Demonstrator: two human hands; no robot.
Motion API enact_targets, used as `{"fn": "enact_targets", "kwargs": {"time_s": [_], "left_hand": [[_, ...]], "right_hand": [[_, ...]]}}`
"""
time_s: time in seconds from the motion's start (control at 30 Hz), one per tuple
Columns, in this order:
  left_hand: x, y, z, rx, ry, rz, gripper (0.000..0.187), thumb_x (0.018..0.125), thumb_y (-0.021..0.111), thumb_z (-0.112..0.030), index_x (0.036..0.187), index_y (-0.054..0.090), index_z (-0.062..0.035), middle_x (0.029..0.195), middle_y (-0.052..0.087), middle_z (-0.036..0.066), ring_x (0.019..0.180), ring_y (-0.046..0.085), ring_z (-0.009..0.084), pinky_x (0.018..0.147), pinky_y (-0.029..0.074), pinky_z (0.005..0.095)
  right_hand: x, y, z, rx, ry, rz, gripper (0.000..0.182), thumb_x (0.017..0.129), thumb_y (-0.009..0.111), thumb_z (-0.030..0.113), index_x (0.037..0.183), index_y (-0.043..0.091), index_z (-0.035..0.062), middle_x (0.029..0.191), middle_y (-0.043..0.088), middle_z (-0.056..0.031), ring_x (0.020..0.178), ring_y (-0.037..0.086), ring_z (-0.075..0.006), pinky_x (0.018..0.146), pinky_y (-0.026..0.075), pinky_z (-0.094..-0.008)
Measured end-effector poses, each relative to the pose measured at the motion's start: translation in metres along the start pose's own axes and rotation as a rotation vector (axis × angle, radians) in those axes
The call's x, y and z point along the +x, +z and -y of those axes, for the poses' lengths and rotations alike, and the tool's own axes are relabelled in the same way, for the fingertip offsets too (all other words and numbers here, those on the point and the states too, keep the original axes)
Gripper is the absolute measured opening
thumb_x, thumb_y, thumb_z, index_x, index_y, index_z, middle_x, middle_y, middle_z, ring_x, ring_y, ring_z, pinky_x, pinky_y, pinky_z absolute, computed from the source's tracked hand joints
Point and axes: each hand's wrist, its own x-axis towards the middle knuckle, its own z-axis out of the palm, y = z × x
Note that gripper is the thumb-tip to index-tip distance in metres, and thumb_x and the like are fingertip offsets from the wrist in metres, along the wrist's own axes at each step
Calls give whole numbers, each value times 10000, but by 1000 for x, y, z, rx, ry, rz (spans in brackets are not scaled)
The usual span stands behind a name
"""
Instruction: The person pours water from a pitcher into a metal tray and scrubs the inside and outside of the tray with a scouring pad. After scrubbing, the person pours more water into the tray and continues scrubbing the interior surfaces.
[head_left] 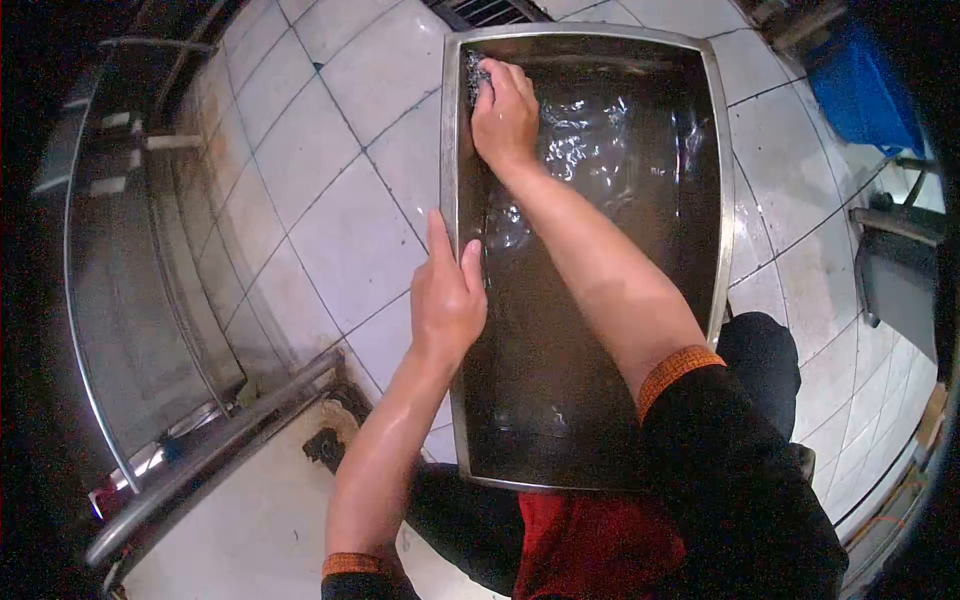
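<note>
A deep rectangular metal basin [727, 200] holds brownish water with bright ripples near its far end. Inside its far left corner, my right hand [505, 115] presses a silvery mesh scrubber [475, 75] against the left wall, fingers curled round it. Over the middle of the left rim lies my left hand [447, 300], its index finger stretched along the outside and its thumb on the inner side. The lower fingers of my left hand are partly hidden.
White floor tiles [340, 230] surround the basin. A metal rack [130, 260] stands at the left, with a metal bar [215, 455] below it. Blue material [865, 95] shows at the upper right, a dark grate [490, 12] at the top.
</note>
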Motion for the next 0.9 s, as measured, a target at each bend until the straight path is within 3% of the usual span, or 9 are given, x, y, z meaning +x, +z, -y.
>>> {"fn": "enact_targets", "kwargs": {"time_s": [0.17,0.27,0.4,0.5,0.63,0.67,0.73,0.9], "left_hand": [[0,-2,-3,0,-48,18,526,942,479,-179,1343,280,97,780,588,331,731,574,506,602,425,540],[0,-3,-5,22,-49,9,538,943,479,-200,1354,282,86,788,592,332,743,577,504,625,437,539],[0,-1,1,25,-36,-3,554,940,483,-213,1374,270,60,796,599,329,756,582,498,654,446,542],[1,-1,-2,51,-87,15,550,939,485,-212,1376,278,51,796,601,322,754,582,494,660,443,549],[1,-2,-4,43,-67,7,547,938,495,-204,1378,280,40,815,609,317,802,592,500,672,463,527],[2,-3,-3,37,-74,17,541,938,495,-199,1374,287,43,820,607,320,808,592,499,672,463,526],[-1,-1,-3,9,-84,22,532,937,498,-192,1367,299,49,829,603,327,819,593,498,674,463,524],[1,-5,-2,39,-92,34,546,936,500,-196,1375,288,49,860,598,341,843,590,498,696,458,526]], "right_hand": [[-3,2,-5,20,13,-15,226,815,586,81,1040,599,65,1027,605,-120,954,558,-345,812,452,-433],[-12,-4,-14,18,196,115,243,818,590,105,1056,594,56,1042,611,-145,951,569,-355,814,450,-448],[-36,19,-73,-204,397,315,328,901,505,249,1166,608,85,1167,606,-184,1090,559,-369,940,431,-420],[-18,18,-53,-103,765,350,333,889,504,260,1154,623,96,1155,614,-185,1088,568,-361,938,433,-417],[9,5,-7,-24,625,231,284,838,582,211,1071,642,60,1093,634,-166,1035,587,-352,909,452,-413],[12,-1,6,25,477,151,244,815,613,173,1031,645,63,1056,640,-156,1013,593,-342,896,452,-415],[17,-7,17,141,360,123,228,814,612,138,1030,639,69,1041,636,-147,990,592,-349,882,449,-426],[4,-6,4,18,223,126,252,841,578,136,1084,615,85,1053,628,-135,973,591,-352,872,445,-436]]}}
